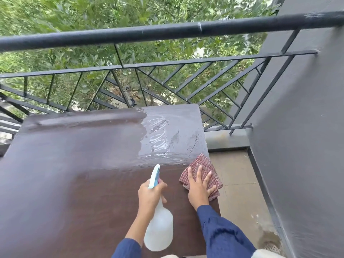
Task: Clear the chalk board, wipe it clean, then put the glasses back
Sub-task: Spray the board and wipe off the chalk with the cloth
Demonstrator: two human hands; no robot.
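Where wet, chalk board (pixel 74 174) shines, brown elsewhere

A black metal railing (pixel 167 31) with a round top bar and slanted bars below it closes off a balcony, and dense green trees (pixel 74 13) fill the view beyond it in soft daylight. A grey painted wall (pixel 307 127) rises on the right, with a dark skirting strip (pixel 260 175) along its base. The floor (pixel 238 174) is beige tile, with a damp patch around a round drain grate (pixel 270 245) near the wall.
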